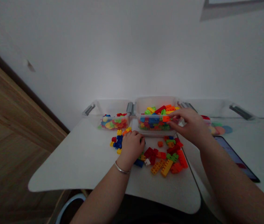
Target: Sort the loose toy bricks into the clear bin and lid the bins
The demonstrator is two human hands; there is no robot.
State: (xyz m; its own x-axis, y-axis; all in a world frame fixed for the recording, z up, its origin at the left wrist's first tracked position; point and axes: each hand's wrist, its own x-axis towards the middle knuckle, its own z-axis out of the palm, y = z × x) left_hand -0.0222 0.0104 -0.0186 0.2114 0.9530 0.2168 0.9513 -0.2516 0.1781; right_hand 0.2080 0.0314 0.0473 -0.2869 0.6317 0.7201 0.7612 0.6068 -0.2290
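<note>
My right hand (185, 124) is at the front right of the middle clear plastic box (156, 133), pinching a small orange building brick (166, 118) between thumb and fingers. Mixed building bricks (154, 119) fill that box partway. On the table, my left hand (133, 144) is curled palm down, its fingertips hidden; what it holds, if anything, I cannot make out. Beside its left edge lies a cluster of blue, yellow and red bricks (118, 143). Loose bricks, among them a long yellow brick (166, 168) and a red brick (149, 152), spread to its right.
A left clear box (108, 107) holds small colourful pieces. On the right stands another clear box (212, 107), with round coloured discs (220, 130) near it. A phone (236, 157) lies beneath my right forearm's far side. The white table (76, 165) meets the wall behind.
</note>
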